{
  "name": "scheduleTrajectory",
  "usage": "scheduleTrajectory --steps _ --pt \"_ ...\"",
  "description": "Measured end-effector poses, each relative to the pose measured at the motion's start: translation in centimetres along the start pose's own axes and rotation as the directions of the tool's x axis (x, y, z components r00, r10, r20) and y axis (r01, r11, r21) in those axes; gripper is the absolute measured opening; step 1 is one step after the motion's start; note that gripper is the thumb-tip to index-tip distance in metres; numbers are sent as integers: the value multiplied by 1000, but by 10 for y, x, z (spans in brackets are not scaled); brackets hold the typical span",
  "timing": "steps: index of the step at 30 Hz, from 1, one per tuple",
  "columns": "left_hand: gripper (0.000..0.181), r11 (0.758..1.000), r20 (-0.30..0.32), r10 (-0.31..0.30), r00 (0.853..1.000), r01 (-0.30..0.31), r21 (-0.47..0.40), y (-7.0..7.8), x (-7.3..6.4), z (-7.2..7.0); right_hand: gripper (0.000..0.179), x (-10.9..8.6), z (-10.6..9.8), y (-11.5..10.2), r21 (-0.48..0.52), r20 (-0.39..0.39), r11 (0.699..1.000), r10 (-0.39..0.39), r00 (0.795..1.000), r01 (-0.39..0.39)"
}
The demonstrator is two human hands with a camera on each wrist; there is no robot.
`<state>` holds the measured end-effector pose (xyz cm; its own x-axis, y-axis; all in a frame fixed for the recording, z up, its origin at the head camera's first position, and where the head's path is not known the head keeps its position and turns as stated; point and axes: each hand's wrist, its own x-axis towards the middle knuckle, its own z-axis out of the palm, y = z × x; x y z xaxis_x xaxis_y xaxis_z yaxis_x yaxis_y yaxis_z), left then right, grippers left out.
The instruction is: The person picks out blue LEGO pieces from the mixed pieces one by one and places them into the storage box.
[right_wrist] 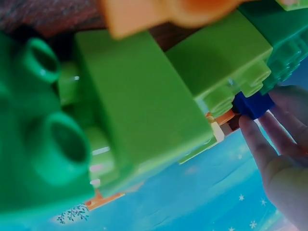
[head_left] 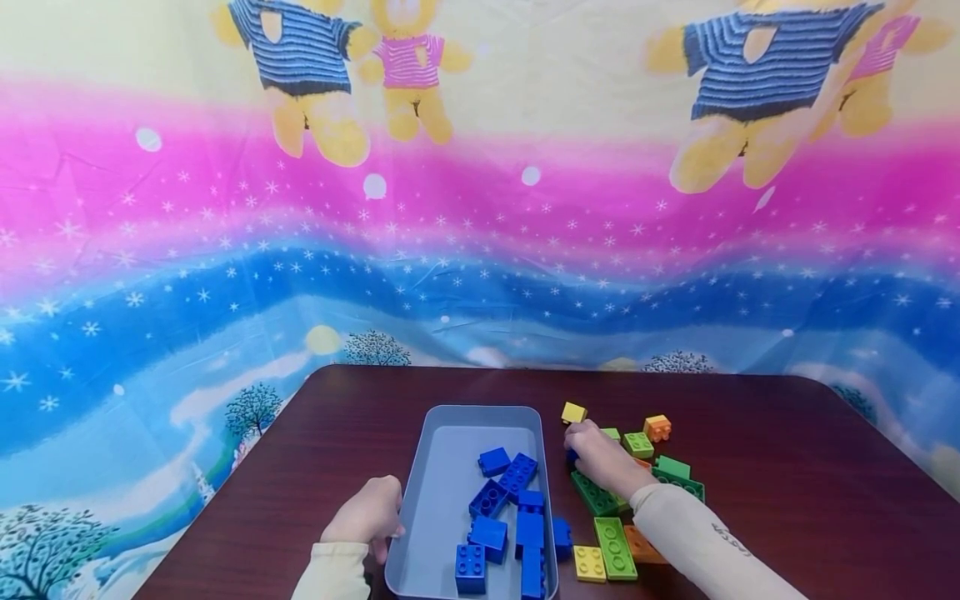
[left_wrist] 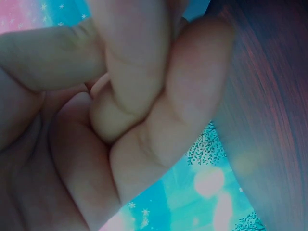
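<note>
At the far end of a pile of colored toy building bricks, my right hand (head_left: 606, 458) pinches a blue brick (right_wrist: 256, 105) between fingers and thumb. The hand mostly covers that brick in the head view. A light green brick (right_wrist: 144, 101) and a dark green brick (right_wrist: 29, 144) fill much of the right wrist view. My left hand (head_left: 363, 512) is at the left rim of a grey tray (head_left: 431, 500), its fingers curled. In the left wrist view those fingers (left_wrist: 134, 57) fold toward the palm, with no object showing between them. Several blue bricks (head_left: 489, 537) lie in the tray's right half.
Another blue brick (head_left: 562, 538) sits just outside the tray's right wall. Around the right forearm lie a yellow brick (head_left: 589, 564), a long light green brick (head_left: 615, 548) and an orange brick (head_left: 657, 427). A patterned cloth (head_left: 480, 208) hangs behind the dark wooden table (head_left: 300, 467).
</note>
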<state>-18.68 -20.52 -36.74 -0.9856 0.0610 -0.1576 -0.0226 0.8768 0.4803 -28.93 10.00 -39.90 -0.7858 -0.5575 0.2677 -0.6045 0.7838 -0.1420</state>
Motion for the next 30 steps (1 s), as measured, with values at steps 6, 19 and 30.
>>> scheduleTrajectory --steps 6,19,30 --pt "20 1000 -4 14 1000 -14 -19 0 -2 0 20 -3 -2 1 1 -18 999 -32 999 32" --pt "20 999 -11 46 999 -46 -15 0 -4 -2 20 -2 -4 0 12 -53 1000 -24 998 24" --pt "19 999 -23 33 999 -33 -17 -1 -2 0 14 1 -9 -3 -11 -115 999 -50 992 49"
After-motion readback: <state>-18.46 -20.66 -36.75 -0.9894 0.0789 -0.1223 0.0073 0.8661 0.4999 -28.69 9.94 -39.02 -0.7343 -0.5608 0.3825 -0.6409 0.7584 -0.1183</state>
